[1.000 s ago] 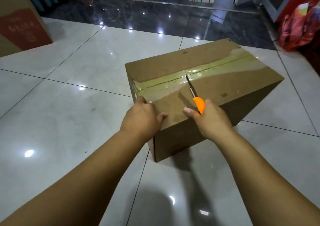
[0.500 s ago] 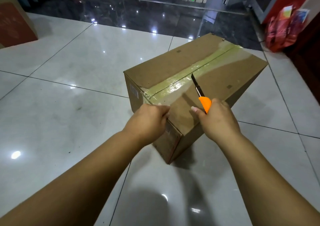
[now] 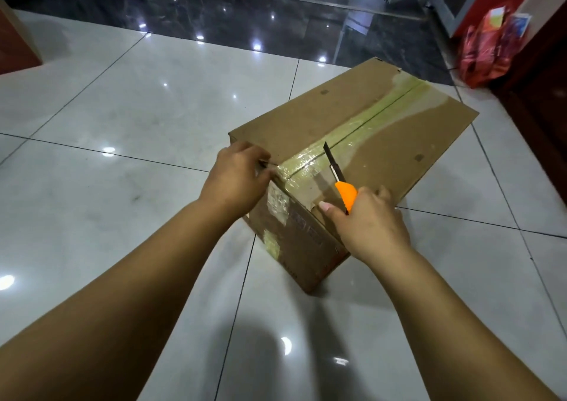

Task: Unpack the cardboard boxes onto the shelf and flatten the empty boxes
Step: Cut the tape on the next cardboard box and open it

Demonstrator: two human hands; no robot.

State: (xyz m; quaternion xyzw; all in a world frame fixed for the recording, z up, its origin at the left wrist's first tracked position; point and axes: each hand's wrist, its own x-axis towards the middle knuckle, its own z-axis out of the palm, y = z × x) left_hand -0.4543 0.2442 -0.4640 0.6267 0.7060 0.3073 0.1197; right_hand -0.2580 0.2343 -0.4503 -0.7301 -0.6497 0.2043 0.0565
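A sealed brown cardboard box [image 3: 352, 143] is seen from above on a floor of glossy white tiles [image 3: 122, 109], turned so that one corner points toward the viewer. A strip of shiny yellowish-clear packing tape [image 3: 362, 127] is laid along the seam where the two top flaps meet, and it is folded down over the near end of the box. The left hand [image 3: 237, 179] is placed at the near top edge of the box, its fingers curled against the corner beside the tape end; whether the edge is pinched or only pressed cannot be told. An orange-handled utility knife [image 3: 340, 179] is gripped in the right hand [image 3: 372, 222], fingers closed round the handle, with the dark blade extended and its tip held at or just above the taped seam. The step in hand is judged to be the opening of the box, with the tape apparently only partly cut and nothing yet unpacked. For the next move, the blade would need to be drawn shallowly along the seam while the box is steadied, with the steadying hand kept out of the blade's path. A red plastic bag [image 3: 487, 51] is seen at the far right; no shelf is in view.
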